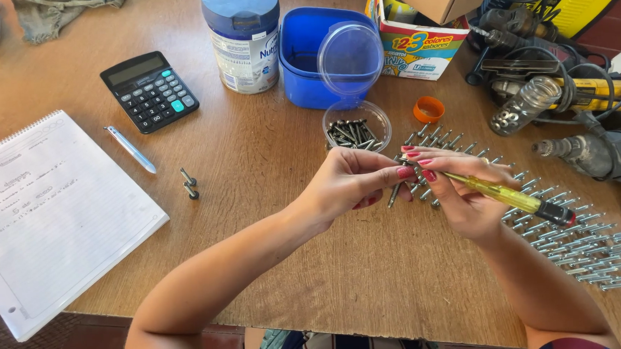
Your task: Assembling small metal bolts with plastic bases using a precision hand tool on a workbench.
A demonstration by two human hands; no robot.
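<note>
Wooden tabletop (267, 162), scuffed and warm brown, carries a good deal of clutter around the two hands. At the far edge stand a blue-lidded tin (243, 36) and a blue plastic tub (311, 57), with a clear round lid (350, 58) leaning against the tub. Just in front of it a small clear dish (357, 127) holds dark screws. An orange cap (429, 109) lies beside a colourful carton (417, 45). Power drills (569, 104) and their cables crowd the right side. To the left lie a black calculator (149, 91), a silver pen (131, 149), two loose bolts (189, 183) and a spiral notebook (40, 217). Rows of silvery screws (576, 242) spread across the table under and beyond the right hand, so the space below the hands is busy.

A screwdriver (510, 198) with a clear yellow handle and a dark end cap sits in the right hand (464, 198). The fingers are curled round it near its front, red-nailed fingertips pinching at the shaft. Its long axis runs diagonally, cap end toward the lower right, tip toward the upper left, where the hands meet.

The left hand (346, 183) is closed in a pinch against the right fingertips, holding a small screw (394, 195) whose shank hangs down below the fingers. Both hands are lifted above the table, near its middle.
</note>
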